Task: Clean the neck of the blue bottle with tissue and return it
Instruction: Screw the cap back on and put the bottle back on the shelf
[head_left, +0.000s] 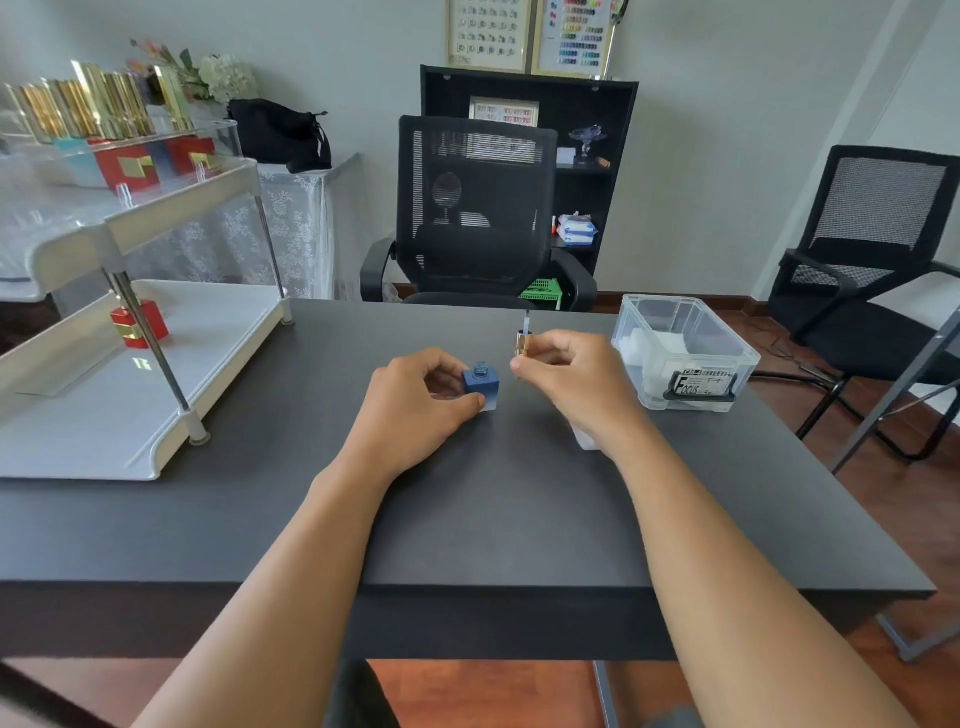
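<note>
- While the small square blue glass bottle (481, 387) stands uncapped on the dark grey table (467, 509), mid-table and just ahead of the person, its short threaded neck is exposed on top.
- Left hand (415, 410): thumb and fingers pinch the bottle's body from the sides, pinning it upright.
- Right hand (571, 379): fingers pressed together around the gold cap with its brush stem (523, 338), held upright just right of the bottle; a scrap of white, likely tissue (584, 439), shows under the wrist.
- Handling, judged: bottle light, rigid, smooth-sided, breakable and liable to tip or spill while open. Best grip is low on the flat sides, leaving the neck free for wiping.
- Tissue judged soft, easily snagged on threads.
- Count: one blue bottle, one cap, one clear plastic bin (685, 353) holding white tissue, one red bottle (139, 325) on the lower tier of the white rack (130, 415); more boxed bottles above, number unclear.
</note>
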